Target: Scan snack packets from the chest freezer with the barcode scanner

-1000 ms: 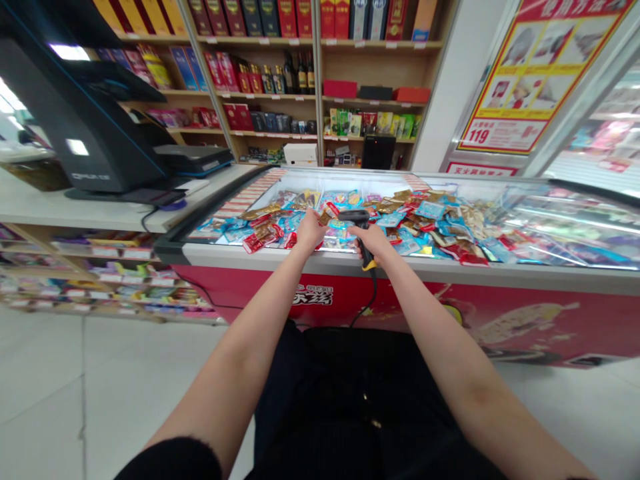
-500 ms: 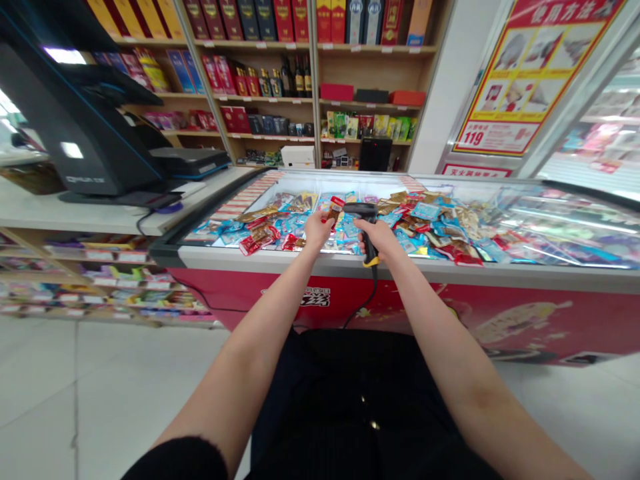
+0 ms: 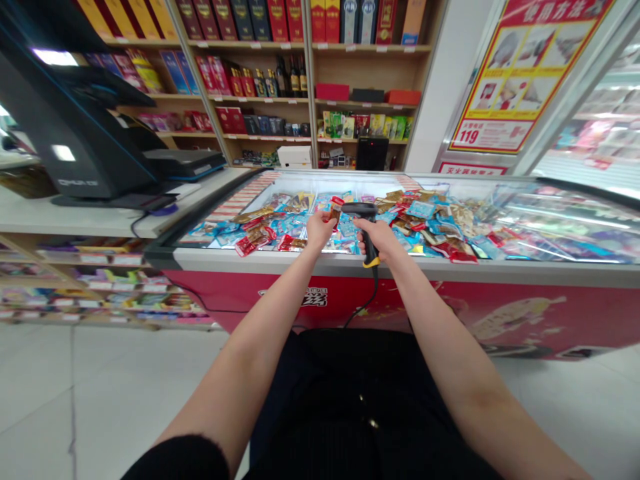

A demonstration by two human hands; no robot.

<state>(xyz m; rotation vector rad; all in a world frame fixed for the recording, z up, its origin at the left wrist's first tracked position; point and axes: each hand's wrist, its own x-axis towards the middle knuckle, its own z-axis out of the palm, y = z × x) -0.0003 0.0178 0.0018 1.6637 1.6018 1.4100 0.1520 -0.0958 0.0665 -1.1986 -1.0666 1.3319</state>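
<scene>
- Pale floor (image 3: 37, 400) spreads to both sides of the person, up to the red freezer (image 3: 480, 272).
- Both hands reach past its grey front rim (image 3: 240, 259).
- Left hand (image 3: 319, 230) pinches a small red-and-brown packet (image 3: 335, 209) above the pile.
- Right hand (image 3: 379, 237) grips a black scanner (image 3: 364, 211), its nose just beside that packet.
- Loose packets (image 3: 425, 212) cover the freezer's middle, some lying at the front rim.
- Worktop (image 3: 163, 223) adjoins the freezer's left end.
- Shelves (image 3: 370, 48) stand behind.
</scene>
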